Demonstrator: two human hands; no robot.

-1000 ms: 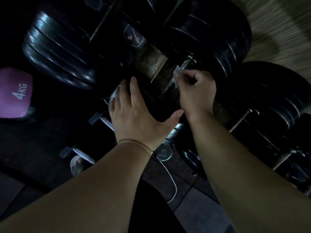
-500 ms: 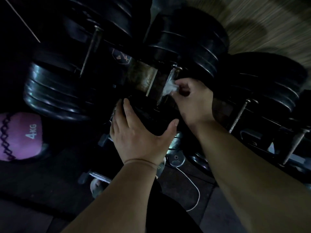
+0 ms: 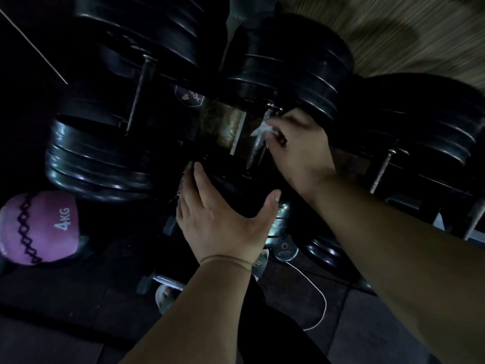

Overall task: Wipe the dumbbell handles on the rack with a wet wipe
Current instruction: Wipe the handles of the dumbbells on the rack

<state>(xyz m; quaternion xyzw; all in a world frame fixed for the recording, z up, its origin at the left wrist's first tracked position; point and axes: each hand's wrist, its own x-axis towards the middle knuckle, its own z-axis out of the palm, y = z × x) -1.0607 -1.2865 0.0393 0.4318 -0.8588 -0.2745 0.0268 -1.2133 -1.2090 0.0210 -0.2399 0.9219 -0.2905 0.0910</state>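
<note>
My right hand (image 3: 301, 151) pinches a small white wet wipe (image 3: 261, 130) against the upper part of a metal dumbbell handle (image 3: 258, 151) on the dark rack (image 3: 223, 127). The handle runs between two black stacked-plate ends, one above (image 3: 288, 64) and one below (image 3: 231, 185). My left hand (image 3: 223, 224) rests flat on that lower black end, fingers straight and thumb spread to the right. Another dumbbell with a thin metal handle (image 3: 137, 97) lies to the left, and a third handle (image 3: 380, 172) shows on the right.
A purple 4 kg ball (image 3: 39, 227) sits at the lower left. Smaller dumbbells (image 3: 162, 282) and a white cord (image 3: 315, 298) lie on the dark floor tiles below the rack. A pale woven surface (image 3: 393, 30) fills the top right. The scene is very dim.
The view has shifted, so the rack sits lower in the frame. My right hand has slid the wipe along the handle toward its upper end. My left hand stays on the lower plate end.
</note>
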